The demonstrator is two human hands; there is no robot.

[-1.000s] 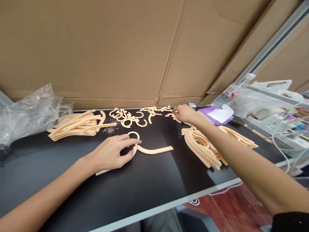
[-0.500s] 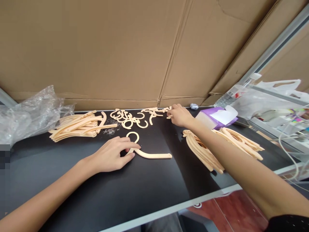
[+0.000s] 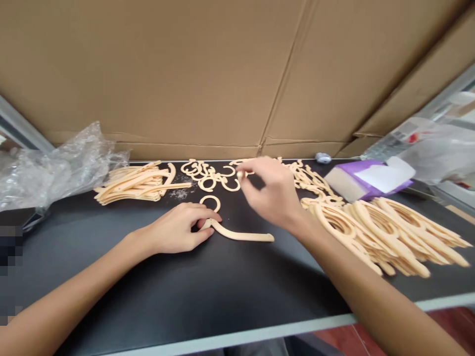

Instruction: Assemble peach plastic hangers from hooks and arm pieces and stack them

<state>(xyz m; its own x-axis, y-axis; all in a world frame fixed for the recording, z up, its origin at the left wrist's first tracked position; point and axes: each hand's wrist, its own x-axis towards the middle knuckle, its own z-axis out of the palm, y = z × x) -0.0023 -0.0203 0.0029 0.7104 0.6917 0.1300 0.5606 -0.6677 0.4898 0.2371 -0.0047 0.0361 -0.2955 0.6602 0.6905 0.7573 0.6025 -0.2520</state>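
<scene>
My left hand (image 3: 187, 226) lies on the black table, its fingers pinching the middle of a partly assembled cream plastic hanger (image 3: 243, 234). The hanger's round hook (image 3: 211, 199) points away from me, and one curved arm stretches to the right. My fingers partly cover the joint. Raised above the table, my right hand (image 3: 272, 190) pinches a small cream plastic piece (image 3: 242, 175) between thumb and fingers; most of it is hidden. Just beyond the hands lies a loose heap of hanger hooks (image 3: 208, 183).
Loose hanger arms (image 3: 133, 184) are piled at the left beside crumpled clear plastic (image 3: 74, 170). More cream pieces (image 3: 308, 175) lie behind my right hand. Stacks of hangers (image 3: 386, 230) rest at the right, near a purple tissue pack (image 3: 371, 178). A cardboard wall (image 3: 166, 89) closes the back.
My right hand has come back from the far pieces toward the hanger, carrying a small cream piece. The left hand still holds the hanger. The view has turned to the right.
</scene>
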